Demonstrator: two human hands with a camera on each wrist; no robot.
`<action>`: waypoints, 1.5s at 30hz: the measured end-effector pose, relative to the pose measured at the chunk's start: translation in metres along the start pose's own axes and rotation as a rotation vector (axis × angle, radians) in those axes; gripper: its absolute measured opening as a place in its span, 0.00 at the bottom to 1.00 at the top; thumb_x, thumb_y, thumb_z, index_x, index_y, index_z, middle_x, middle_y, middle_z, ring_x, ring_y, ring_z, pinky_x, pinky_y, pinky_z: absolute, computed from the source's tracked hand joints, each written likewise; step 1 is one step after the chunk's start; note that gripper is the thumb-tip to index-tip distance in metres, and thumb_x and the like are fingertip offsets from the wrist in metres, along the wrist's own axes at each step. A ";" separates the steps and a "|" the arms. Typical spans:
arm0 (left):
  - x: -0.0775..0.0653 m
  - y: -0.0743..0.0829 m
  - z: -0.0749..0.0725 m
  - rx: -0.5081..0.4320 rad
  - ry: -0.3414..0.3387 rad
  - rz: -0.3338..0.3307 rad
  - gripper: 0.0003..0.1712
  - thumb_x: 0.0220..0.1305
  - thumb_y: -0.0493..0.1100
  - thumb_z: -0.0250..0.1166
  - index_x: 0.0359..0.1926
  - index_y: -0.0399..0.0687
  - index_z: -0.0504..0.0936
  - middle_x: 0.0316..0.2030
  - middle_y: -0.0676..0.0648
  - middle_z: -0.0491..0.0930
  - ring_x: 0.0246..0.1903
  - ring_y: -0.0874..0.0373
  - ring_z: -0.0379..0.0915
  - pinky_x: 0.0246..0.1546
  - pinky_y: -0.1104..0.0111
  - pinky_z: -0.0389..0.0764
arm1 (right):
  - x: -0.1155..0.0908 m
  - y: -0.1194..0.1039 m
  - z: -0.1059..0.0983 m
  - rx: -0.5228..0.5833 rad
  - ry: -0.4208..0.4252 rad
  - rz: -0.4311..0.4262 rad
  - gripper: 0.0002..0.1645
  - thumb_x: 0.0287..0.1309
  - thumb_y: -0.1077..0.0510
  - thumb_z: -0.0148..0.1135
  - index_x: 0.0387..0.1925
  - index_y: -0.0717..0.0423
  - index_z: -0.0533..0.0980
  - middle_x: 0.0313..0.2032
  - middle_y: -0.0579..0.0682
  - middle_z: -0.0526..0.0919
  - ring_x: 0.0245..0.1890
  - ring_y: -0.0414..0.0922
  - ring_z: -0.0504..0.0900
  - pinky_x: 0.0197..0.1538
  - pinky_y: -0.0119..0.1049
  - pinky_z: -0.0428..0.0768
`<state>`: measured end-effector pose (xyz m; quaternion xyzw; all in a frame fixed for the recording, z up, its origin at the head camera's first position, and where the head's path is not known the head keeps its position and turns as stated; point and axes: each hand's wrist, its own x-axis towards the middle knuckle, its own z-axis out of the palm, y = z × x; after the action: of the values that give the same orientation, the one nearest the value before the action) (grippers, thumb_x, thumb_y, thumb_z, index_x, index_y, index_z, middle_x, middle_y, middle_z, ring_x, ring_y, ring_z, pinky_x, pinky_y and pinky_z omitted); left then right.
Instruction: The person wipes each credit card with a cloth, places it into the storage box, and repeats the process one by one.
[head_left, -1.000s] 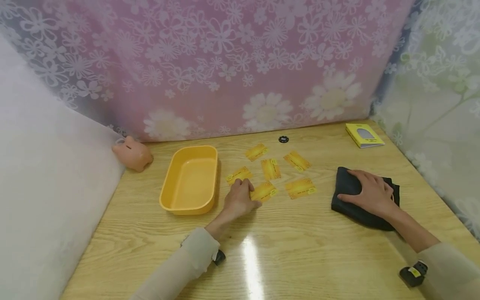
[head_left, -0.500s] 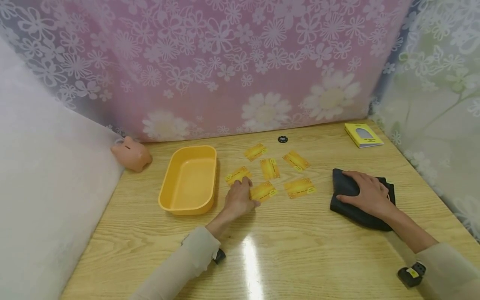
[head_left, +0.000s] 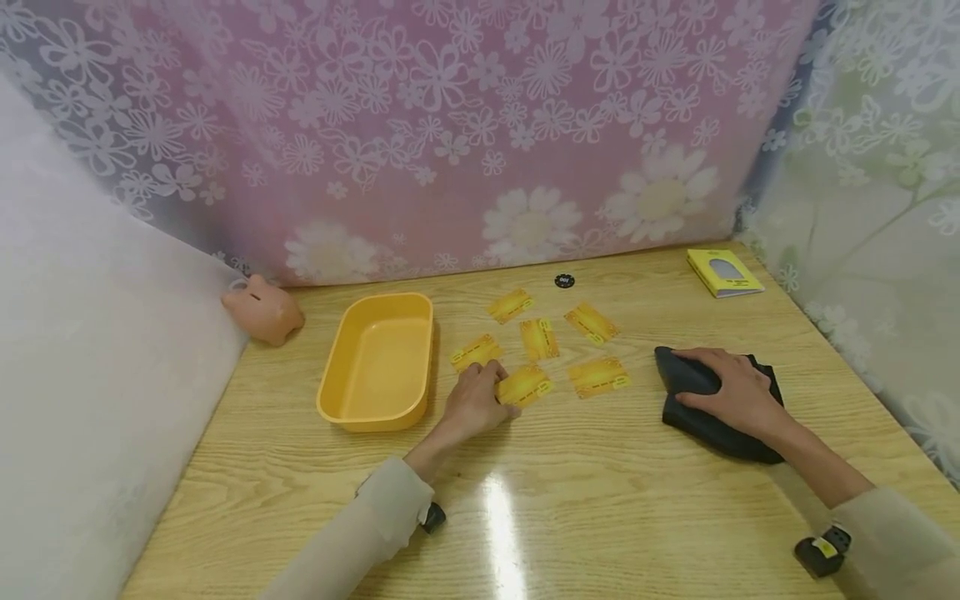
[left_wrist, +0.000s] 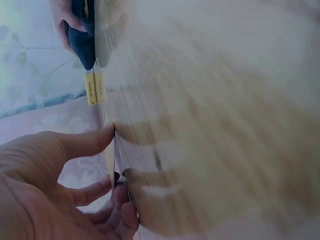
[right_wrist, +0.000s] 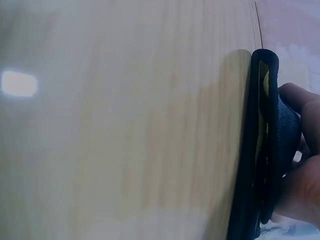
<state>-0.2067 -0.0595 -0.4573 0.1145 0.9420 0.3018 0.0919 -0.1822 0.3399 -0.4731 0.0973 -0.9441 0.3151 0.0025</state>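
Pouch (head_left: pixel 705 429) newly bunched (right wrist: layers (right_wrist: pixel 272 150))

Desk (head_left: pixel 637 500) is showing wood grain, throwing back a glossy glare streak. Orange tray (head_left: pixel 375 367) is looking like smooth plastic. Black folded pouch (head_left: pixel 693 379) is reading as matt, leather-like, lightly pebbled. Yellow cards (head_left: pixel 540 339) are looking smooth, like coated paper. Piggy bank (head_left: pixel 264 310) is showing a smooth, soft sheen.
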 end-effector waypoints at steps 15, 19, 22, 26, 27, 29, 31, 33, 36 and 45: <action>-0.011 -0.004 -0.001 -0.055 0.029 0.079 0.26 0.64 0.37 0.70 0.63 0.45 0.79 0.44 0.42 0.71 0.30 0.54 0.69 0.28 0.65 0.70 | -0.006 -0.002 -0.002 0.042 0.089 -0.152 0.29 0.66 0.62 0.70 0.67 0.50 0.77 0.63 0.62 0.79 0.61 0.63 0.74 0.55 0.52 0.74; -0.011 -0.004 -0.001 -0.042 0.033 0.085 0.25 0.64 0.37 0.71 0.61 0.48 0.78 0.37 0.45 0.76 0.27 0.56 0.70 0.24 0.67 0.69 | -0.007 -0.004 -0.005 0.059 0.155 -0.138 0.28 0.69 0.58 0.69 0.69 0.46 0.77 0.63 0.58 0.80 0.58 0.44 0.77 0.47 0.25 0.72; -0.010 -0.005 0.000 -0.038 0.032 0.101 0.26 0.64 0.36 0.70 0.63 0.50 0.78 0.26 0.50 0.78 0.21 0.60 0.68 0.18 0.71 0.65 | -0.008 -0.010 -0.008 0.075 0.189 -0.134 0.28 0.70 0.56 0.68 0.70 0.45 0.76 0.63 0.58 0.80 0.58 0.44 0.78 0.45 0.21 0.71; -0.010 -0.005 -0.001 -0.118 0.041 0.140 0.28 0.66 0.33 0.69 0.66 0.50 0.80 0.29 0.48 0.80 0.22 0.61 0.70 0.19 0.73 0.68 | -0.006 -0.022 -0.011 0.102 0.194 -0.099 0.28 0.72 0.55 0.66 0.71 0.44 0.75 0.65 0.59 0.79 0.61 0.62 0.77 0.50 0.39 0.79; -0.011 -0.004 -0.001 -0.171 0.036 0.149 0.28 0.67 0.31 0.68 0.67 0.49 0.80 0.32 0.46 0.80 0.23 0.60 0.73 0.21 0.73 0.73 | -0.006 -0.026 -0.011 0.109 0.195 -0.089 0.27 0.73 0.54 0.65 0.70 0.44 0.75 0.65 0.59 0.78 0.62 0.63 0.77 0.51 0.45 0.80; -0.013 -0.003 -0.002 -0.300 0.015 0.153 0.29 0.68 0.29 0.67 0.68 0.48 0.79 0.40 0.43 0.78 0.28 0.56 0.80 0.26 0.69 0.82 | -0.004 -0.033 -0.012 0.127 0.201 -0.082 0.27 0.73 0.54 0.65 0.71 0.43 0.75 0.66 0.60 0.77 0.64 0.66 0.75 0.52 0.56 0.79; -0.015 -0.002 -0.004 -0.437 -0.011 0.146 0.31 0.69 0.27 0.66 0.70 0.48 0.77 0.46 0.41 0.76 0.33 0.50 0.85 0.32 0.61 0.88 | -0.002 -0.041 -0.012 0.147 0.213 -0.083 0.27 0.73 0.54 0.65 0.71 0.42 0.76 0.67 0.58 0.77 0.65 0.65 0.75 0.56 0.51 0.80; -0.016 0.000 -0.005 -0.552 -0.023 0.148 0.32 0.69 0.27 0.65 0.71 0.47 0.76 0.47 0.40 0.73 0.36 0.44 0.87 0.35 0.54 0.90 | -0.001 -0.049 -0.011 0.173 0.226 -0.084 0.28 0.72 0.54 0.66 0.71 0.40 0.76 0.67 0.56 0.78 0.65 0.62 0.75 0.55 0.37 0.80; -0.018 0.004 -0.010 -0.633 0.007 0.160 0.32 0.69 0.30 0.67 0.71 0.52 0.77 0.45 0.42 0.74 0.39 0.40 0.86 0.39 0.47 0.88 | -0.001 -0.062 -0.009 0.204 0.241 -0.089 0.29 0.71 0.54 0.67 0.71 0.39 0.75 0.67 0.52 0.78 0.65 0.59 0.75 0.51 0.18 0.72; -0.021 0.016 -0.030 -0.681 0.123 0.221 0.30 0.70 0.34 0.68 0.69 0.60 0.78 0.44 0.45 0.76 0.41 0.41 0.86 0.40 0.52 0.87 | 0.008 -0.105 0.006 0.255 0.417 -0.450 0.50 0.53 0.78 0.73 0.75 0.52 0.67 0.65 0.57 0.79 0.69 0.35 0.73 0.64 0.17 0.69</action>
<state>-0.1912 -0.0689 -0.4211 0.1599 0.7732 0.6127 0.0348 -0.1706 0.2527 -0.4151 0.2363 -0.8311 0.4354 0.2529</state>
